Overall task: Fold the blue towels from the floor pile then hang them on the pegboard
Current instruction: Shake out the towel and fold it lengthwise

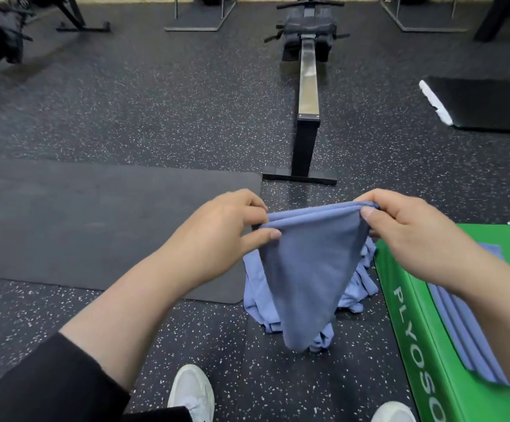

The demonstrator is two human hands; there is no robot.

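A blue towel (305, 269) hangs in the air in front of me, drooping to a point above the floor. My left hand (220, 236) pinches its top left corner between thumb and fingers. My right hand (412, 229) pinches the top right corner. Both hands hold the upper edge stretched between them. Behind and under the hanging towel lies a crumpled pile of blue towels (258, 303) on the speckled floor. Folded blue towels (466, 339) rest on top of a green plyo box (412, 336) to my right. No pegboard is in view.
A dark exercise mat (95, 220) lies on the floor at left. A rowing machine (307, 95) stands straight ahead, its foot just beyond my hands. A black pad (488, 102) sits at the right. My white shoes (191, 391) are at the bottom edge.
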